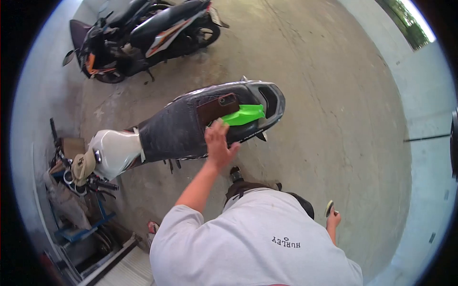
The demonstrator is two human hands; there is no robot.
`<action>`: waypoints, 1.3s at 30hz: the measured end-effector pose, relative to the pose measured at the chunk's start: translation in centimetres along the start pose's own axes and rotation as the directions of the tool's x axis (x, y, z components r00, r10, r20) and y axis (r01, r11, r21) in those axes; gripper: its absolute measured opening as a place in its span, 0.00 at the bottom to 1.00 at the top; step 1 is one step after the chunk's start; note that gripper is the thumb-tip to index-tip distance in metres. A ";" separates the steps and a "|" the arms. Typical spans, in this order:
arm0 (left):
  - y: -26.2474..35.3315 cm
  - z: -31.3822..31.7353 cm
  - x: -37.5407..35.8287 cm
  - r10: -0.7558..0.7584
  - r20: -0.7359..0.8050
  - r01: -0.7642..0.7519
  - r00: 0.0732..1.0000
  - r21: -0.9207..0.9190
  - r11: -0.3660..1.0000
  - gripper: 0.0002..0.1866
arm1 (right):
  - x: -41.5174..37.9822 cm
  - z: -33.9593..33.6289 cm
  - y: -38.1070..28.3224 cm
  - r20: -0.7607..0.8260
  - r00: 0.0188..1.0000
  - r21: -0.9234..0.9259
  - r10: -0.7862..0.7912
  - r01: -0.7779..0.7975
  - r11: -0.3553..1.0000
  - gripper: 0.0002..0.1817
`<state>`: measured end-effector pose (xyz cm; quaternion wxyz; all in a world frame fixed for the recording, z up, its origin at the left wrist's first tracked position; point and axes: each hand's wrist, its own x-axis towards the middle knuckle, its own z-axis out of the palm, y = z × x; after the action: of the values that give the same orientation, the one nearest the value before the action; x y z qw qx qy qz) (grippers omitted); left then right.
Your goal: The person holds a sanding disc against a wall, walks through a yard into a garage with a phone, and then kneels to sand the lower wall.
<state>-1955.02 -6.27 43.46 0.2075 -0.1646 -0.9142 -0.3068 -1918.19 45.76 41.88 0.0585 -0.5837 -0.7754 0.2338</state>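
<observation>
My left hand point(221, 144) reaches over the black motorcycle seat point(172, 127), its fingers stretched out and thumb apart. Its fingertips are right at the near end of a bright green, thin sheet-like piece point(244, 115), which lies crumpled on the rear of the seat. Beside the green piece, a phone point(228, 100) in a brown flip case point(210, 112) rests on the seat, camera side up. Low at my right side, my right hand point(333, 219) is closed on a small oval object point(329, 208) with a dark face and pale rim; I cannot tell its kind.
The motorcycle's white tank point(114, 151) and a beige cap point(83, 167) by the handlebars are at left. Two parked motorbikes point(164, 35) stand at the upper left. A blue metal frame point(88, 229) is at lower left. Pale walls point(431, 100) border the concrete floor point(329, 119).
</observation>
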 end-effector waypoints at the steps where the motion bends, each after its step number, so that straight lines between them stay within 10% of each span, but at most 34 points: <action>1: 1.7 0.0 -1.6 0.026 0.037 -0.024 0.999 -0.038 0.999 0.41 | 0.4 0.4 0.0 0.017 1.000 0.009 -0.025 0.025 1.000 0.23; 13: 13.9 7.0 -8.2 -0.198 0.334 0.203 0.922 0.020 0.979 0.22 | 10.1 1.3 9.5 0.031 0.997 0.080 -0.070 0.067 0.995 0.24; 15: 15.9 8.4 -7.0 -0.426 0.384 0.501 0.819 -0.117 0.858 0.23 | 11.6 0.3 12.9 0.025 0.998 0.055 -0.062 0.060 0.997 0.24; 22: 16.9 23.0 -11.7 -0.641 0.623 0.847 0.448 -0.068 0.527 0.30 | 14.2 -2.3 24.5 -0.047 0.991 0.162 0.122 -0.113 0.980 0.27; 25: 15.3 27.7 -14.7 -0.554 0.670 0.678 0.494 0.101 0.728 0.31 | 13.4 -3.5 29.1 -0.086 0.955 0.306 0.284 -0.246 0.920 0.28; 28: 19.6 26.8 -12.3 -0.458 0.831 0.430 0.317 0.304 0.850 0.31 | 12.1 -3.7 33.1 -0.135 0.890 0.382 0.436 -0.359 0.852 0.27; 30: 17.0 30.5 -13.6 -0.331 0.882 0.299 0.335 0.234 0.925 0.33 | 10.8 -5.0 32.8 -0.132 0.773 0.530 0.621 -0.474 0.703 0.28; 31: 16.0 32.7 -14.1 -0.117 0.880 -0.024 0.461 0.144 0.989 0.38 | 10.6 -4.7 33.3 -0.080 0.739 0.552 0.669 -0.527 0.647 0.28; 32: 20.3 30.6 -11.3 -0.332 0.940 0.288 0.081 0.297 0.910 0.41 | 10.8 -4.7 33.7 -0.025 0.704 0.571 0.710 -0.572 0.588 0.29; 35: 21.8 36.2 -11.4 -0.389 0.918 -0.147 0.080 0.397 0.906 0.32 | 14.0 -7.6 28.9 0.035 0.779 0.555 0.626 -0.537 0.636 0.25; 39: 30.1 46.5 -7.7 0.013 0.999 -0.204 0.051 -0.002 0.979 0.30 | 25.5 -11.6 24.0 -0.103 0.912 0.534 0.397 -0.286 0.796 0.25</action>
<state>-1948.50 44.45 20.85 -0.4415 -0.3832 -0.8108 -0.0295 -1900.82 78.02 37.13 0.2481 -0.6996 -0.5566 0.3732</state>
